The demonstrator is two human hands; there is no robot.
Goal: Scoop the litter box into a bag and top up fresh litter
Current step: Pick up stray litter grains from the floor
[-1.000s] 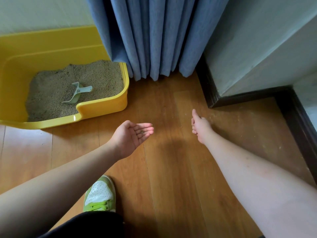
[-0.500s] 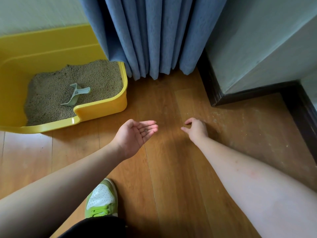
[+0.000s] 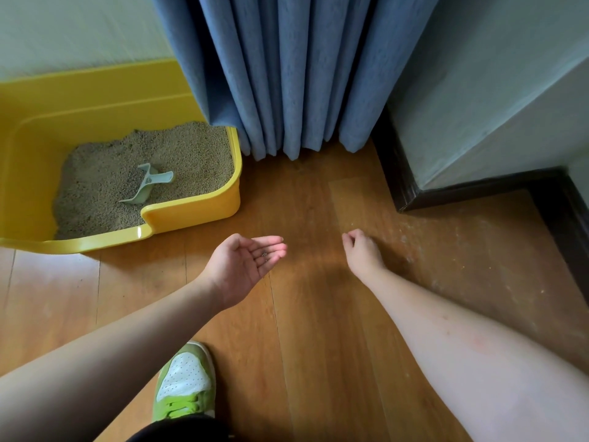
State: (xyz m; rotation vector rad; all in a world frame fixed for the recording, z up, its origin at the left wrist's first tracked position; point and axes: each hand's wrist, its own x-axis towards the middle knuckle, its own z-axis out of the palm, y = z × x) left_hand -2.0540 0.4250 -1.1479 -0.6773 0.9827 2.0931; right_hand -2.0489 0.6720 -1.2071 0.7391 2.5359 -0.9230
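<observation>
Picking stray grains off the wooden floor (image 3: 312,330) — our left hand (image 3: 245,266) cups a few, palm up; right hand (image 3: 361,253) pinches loosely, contents unclear. Next, we judge, tip them into the yellow plastic litter box (image 3: 191,215), where the pale-green scoop (image 3: 148,185) lies.

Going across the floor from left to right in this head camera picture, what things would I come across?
Yellow litter box with the scoop lying on its litter → left hand, palm up with a few grains in it → right hand, fingers curled → dark baseboard at the wall corner.
</observation>
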